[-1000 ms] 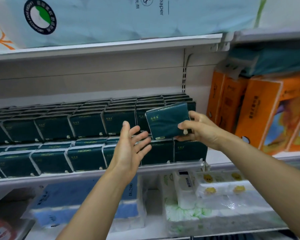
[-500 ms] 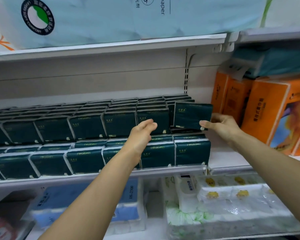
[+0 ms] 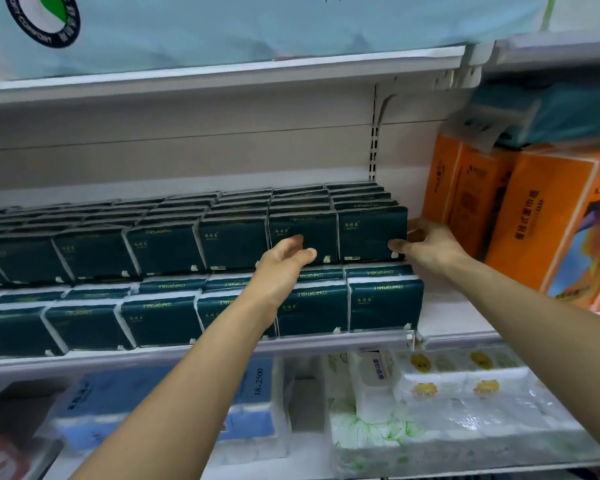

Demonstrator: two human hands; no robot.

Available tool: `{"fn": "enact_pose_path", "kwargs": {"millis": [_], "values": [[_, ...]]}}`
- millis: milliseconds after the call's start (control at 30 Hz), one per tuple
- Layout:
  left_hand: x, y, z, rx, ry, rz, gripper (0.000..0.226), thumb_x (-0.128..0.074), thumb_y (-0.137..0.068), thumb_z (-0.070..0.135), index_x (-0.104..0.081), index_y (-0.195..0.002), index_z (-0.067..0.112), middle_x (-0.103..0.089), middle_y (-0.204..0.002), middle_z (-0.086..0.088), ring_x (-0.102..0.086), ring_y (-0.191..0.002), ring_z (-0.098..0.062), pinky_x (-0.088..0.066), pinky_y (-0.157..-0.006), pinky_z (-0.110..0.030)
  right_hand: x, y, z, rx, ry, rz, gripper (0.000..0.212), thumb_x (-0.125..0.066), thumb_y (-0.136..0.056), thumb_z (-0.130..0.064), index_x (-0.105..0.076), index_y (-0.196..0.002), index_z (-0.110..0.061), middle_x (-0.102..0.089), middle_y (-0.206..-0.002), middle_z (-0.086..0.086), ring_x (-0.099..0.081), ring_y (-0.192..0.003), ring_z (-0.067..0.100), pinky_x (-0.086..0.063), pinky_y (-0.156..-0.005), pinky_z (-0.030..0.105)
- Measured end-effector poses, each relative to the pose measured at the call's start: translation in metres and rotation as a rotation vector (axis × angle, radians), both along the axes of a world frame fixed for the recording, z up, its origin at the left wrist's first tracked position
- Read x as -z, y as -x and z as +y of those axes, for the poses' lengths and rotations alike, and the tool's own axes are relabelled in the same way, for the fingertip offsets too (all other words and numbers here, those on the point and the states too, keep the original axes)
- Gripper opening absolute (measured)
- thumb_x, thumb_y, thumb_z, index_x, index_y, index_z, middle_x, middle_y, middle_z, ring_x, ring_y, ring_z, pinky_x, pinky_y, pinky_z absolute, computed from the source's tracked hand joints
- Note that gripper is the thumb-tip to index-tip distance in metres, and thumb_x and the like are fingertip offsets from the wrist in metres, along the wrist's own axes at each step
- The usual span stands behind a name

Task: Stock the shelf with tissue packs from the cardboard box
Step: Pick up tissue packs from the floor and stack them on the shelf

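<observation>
White store shelf (image 3: 326,342) is sitting mid-frame, packed with two tiers of dark green tissue packs; orange packs (image 3: 548,223) are standing to the right, blue and white bundles are lying on the shelf below, a pale blue bag is hanging over the top shelf. Right hand (image 3: 430,245) is gripping the rightmost upper pack (image 3: 371,233), thumb on its front, fingers wrapping its right edge; pack is standing upright at the row's right end. Left hand (image 3: 284,263) is loosely curled, fingertips touching the neighbour pack (image 3: 302,233), grasping nothing.
</observation>
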State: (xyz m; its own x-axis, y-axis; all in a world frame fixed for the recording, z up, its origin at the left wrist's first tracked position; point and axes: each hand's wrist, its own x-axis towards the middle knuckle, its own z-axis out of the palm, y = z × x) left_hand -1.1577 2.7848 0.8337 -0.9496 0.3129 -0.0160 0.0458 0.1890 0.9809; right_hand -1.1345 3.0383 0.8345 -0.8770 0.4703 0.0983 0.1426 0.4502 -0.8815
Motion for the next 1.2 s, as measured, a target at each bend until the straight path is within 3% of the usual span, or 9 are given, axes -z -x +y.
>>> {"fn": "enact_pose_path", "kwargs": {"millis": [233, 400, 500, 733, 800, 1000, 1100, 1200], "values": [[0.004, 0.002, 0.004, -0.017, -0.046, -0.014, 0.047, -0.062, -0.099, 0.029, -0.050, -0.144, 0.026, -0.054, -0.145, 0.005, -0.047, -0.135, -0.015, -0.031, -0.121, -0.040, -0.001, 0.004, 0.000, 0.001, 0.028, -0.043, 0.043, -0.072, -0.087, -0.014, -0.056, -0.127, -0.014, -0.063, -0.122, 0.012, -0.062, -0.106, 0.027, -0.049, -0.098, 0.039], [0.003, 0.001, 0.003, -0.016, -0.089, -0.035, 0.045, -0.063, -0.098, 0.028, -0.052, -0.142, 0.023, -0.055, -0.143, 0.000, -0.051, -0.128, -0.016, -0.034, -0.119, -0.040, 0.000, -0.002, -0.001, 0.038, 0.037, -0.062, 0.062, -0.076, -0.083, -0.024, -0.047, -0.136, -0.012, -0.060, -0.127, 0.012, -0.059, -0.113, 0.028, -0.047, -0.100, 0.036], [-0.002, -0.004, -0.001, -0.040, -0.189, -0.060, 0.043, -0.062, -0.099, 0.024, -0.053, -0.140, 0.019, -0.057, -0.140, -0.005, -0.053, -0.126, -0.020, -0.037, -0.117, -0.039, 0.004, -0.020, -0.005, 0.097, 0.032, 0.028, 0.061, -0.072, -0.087, -0.029, -0.045, -0.139, -0.012, -0.054, -0.134, 0.009, -0.053, -0.120, 0.027, -0.042, -0.099, 0.032], [0.005, -0.044, 0.003, -0.029, -0.500, -0.218, 0.016, -0.057, -0.102, 0.018, -0.062, -0.116, 0.017, -0.067, -0.116, -0.008, -0.066, -0.111, -0.023, -0.055, -0.095, -0.035, 0.017, -0.078, -0.028, 0.236, -0.015, 0.261, 0.034, -0.061, -0.095, -0.021, -0.061, -0.128, -0.011, -0.062, -0.117, -0.001, -0.055, -0.108, 0.011, -0.040, -0.091, 0.021], [0.011, -0.054, 0.007, -0.004, -0.531, -0.279, 0.018, -0.056, -0.102, 0.019, -0.062, -0.119, 0.014, -0.068, -0.115, -0.009, -0.069, -0.106, -0.024, -0.057, -0.092, -0.037, 0.019, -0.094, -0.038, 0.244, -0.018, 0.300, 0.025, -0.060, -0.095, -0.018, -0.067, -0.119, -0.012, -0.064, -0.109, -0.004, -0.057, -0.104, 0.010, -0.040, -0.087, 0.018], [0.040, -0.088, 0.013, 0.123, -0.465, -0.401, 0.025, -0.057, -0.102, 0.023, -0.061, -0.124, 0.014, -0.072, -0.111, -0.007, -0.071, -0.094, -0.021, -0.058, -0.075, -0.032, 0.043, -0.150, -0.059, 0.307, 0.070, 0.310, 0.012, -0.059, -0.095, -0.013, -0.070, -0.091, -0.014, -0.067, -0.085, -0.004, -0.061, -0.088, 0.014, -0.051, -0.087, 0.029], [0.059, -0.108, 0.014, 0.201, -0.381, -0.438, 0.021, -0.059, -0.100, 0.023, -0.063, -0.119, 0.015, -0.074, -0.103, -0.005, -0.072, -0.088, -0.019, -0.059, -0.077, -0.033, 0.064, -0.188, -0.066, 0.353, 0.092, 0.260, 0.017, -0.059, -0.096, -0.016, -0.071, -0.090, -0.006, -0.068, -0.085, 0.005, -0.061, -0.077, 0.008, -0.052, -0.075, 0.021], [0.083, -0.126, 0.016, 0.275, -0.334, -0.513, 0.023, -0.060, -0.099, 0.025, -0.064, -0.120, 0.016, -0.075, -0.100, -0.003, -0.073, -0.084, -0.017, -0.060, -0.072, -0.031, 0.090, -0.232, -0.070, 0.396, 0.133, 0.203, 0.016, -0.058, -0.097, -0.016, -0.071, -0.091, -0.007, -0.067, -0.080, 0.001, -0.058, -0.060, -0.004, -0.045, -0.058, 0.009]]}}
